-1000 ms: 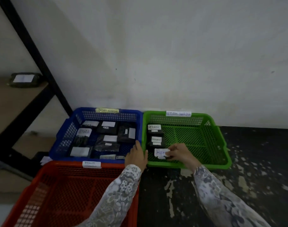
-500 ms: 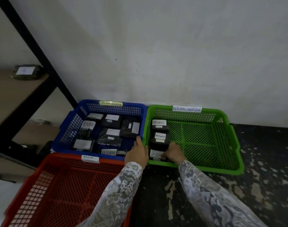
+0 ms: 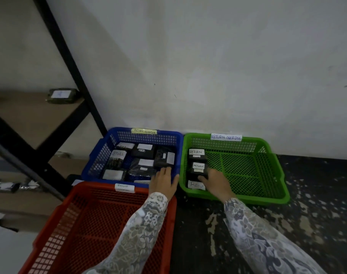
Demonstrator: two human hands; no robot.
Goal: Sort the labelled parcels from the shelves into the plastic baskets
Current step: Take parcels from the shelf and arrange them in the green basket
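Right hand rests, fingers bent, on the near parcel in the green basket, parcel just left of its palm, firm grip unconfirmed; left hand lies open and empty on the blue basket rim.

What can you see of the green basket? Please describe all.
The green basket is a shallow plastic tray with mesh walls and floor and a solid rim. It sits on the dark floor against the wall, right of the blue basket. A white label reading RETURN OVERDUE is on its back rim. Three dark parcels lie in a row along its left side; the right hand rests on the nearest ones.
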